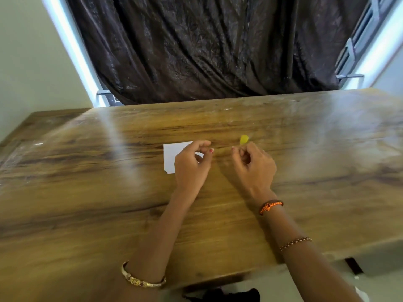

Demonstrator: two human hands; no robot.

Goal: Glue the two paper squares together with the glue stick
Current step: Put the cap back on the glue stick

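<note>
Paper, white square sheet (171,156), lies flat on brown wooden table (87,182), partly under left hand (192,164), fingers curled, grip unclear. Right hand (253,164) pinches yellow glue stick (244,139). Only 1 sheet visible. Pin paper w/ left, spread glue edge-to-edge.

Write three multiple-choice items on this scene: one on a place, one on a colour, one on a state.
1. Where is the white paper?
A. under the left hand
B. beside the right forearm
C. at the table's far edge

2. What colour is the item above the right hand?
A. blue
B. yellow
C. red

3. How does the paper lie?
A. rolled up
B. crumpled
C. flat on the table

Answers: A, the hand covers its right part; B, it shows yellow; C, it lies flat on the wood.
</note>
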